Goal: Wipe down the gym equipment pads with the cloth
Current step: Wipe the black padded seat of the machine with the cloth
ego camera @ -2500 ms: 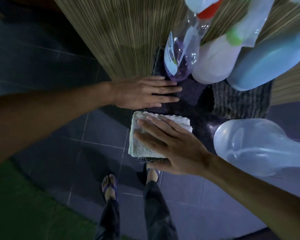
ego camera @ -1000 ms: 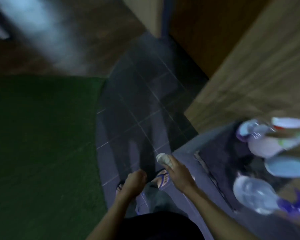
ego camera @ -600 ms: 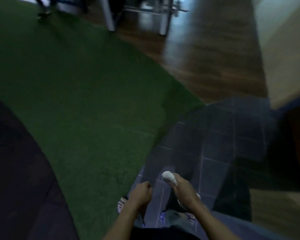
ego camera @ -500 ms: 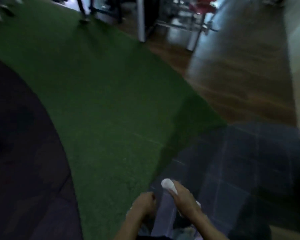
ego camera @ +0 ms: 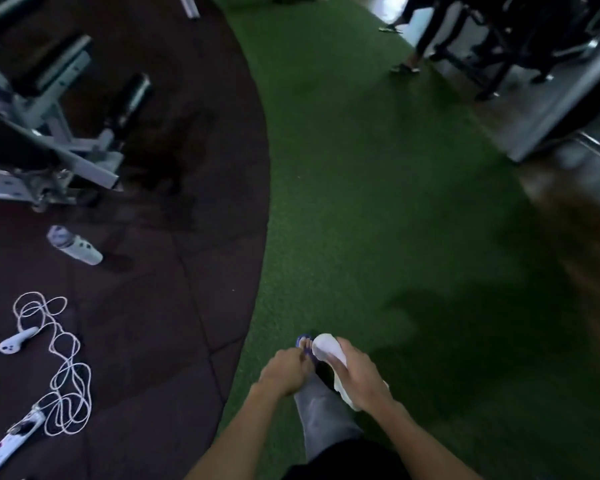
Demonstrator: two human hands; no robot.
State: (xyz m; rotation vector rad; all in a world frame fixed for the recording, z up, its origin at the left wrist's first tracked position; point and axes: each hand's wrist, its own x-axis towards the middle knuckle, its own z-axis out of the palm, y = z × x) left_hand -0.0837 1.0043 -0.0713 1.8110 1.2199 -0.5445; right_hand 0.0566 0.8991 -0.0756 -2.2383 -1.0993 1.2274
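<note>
My right hand [ego camera: 359, 375] grips a folded white cloth [ego camera: 326, 349], held low in front of me over the green turf. Just left of it, my left hand [ego camera: 284, 374] is curled into a loose fist with nothing visible in it. A grey-framed gym machine with black pads [ego camera: 49, 69] stands at the far left on the dark rubber floor, well away from both hands. One black roller pad [ego camera: 132, 95] sticks out of its frame.
A white bottle [ego camera: 75, 249] lies on the dark rubber floor [ego camera: 174, 271]. A coiled white jump rope [ego camera: 61, 368] sprawls at the lower left. Green turf [ego camera: 378, 202] runs ahead. Another person's legs [ego camera: 416, 39] and dark machines [ego camera: 520, 46] stand at the top right.
I have turned away from the wooden counter with its bottles and walked onto the turf. The cloth left the counter and is carried in my right hand.
</note>
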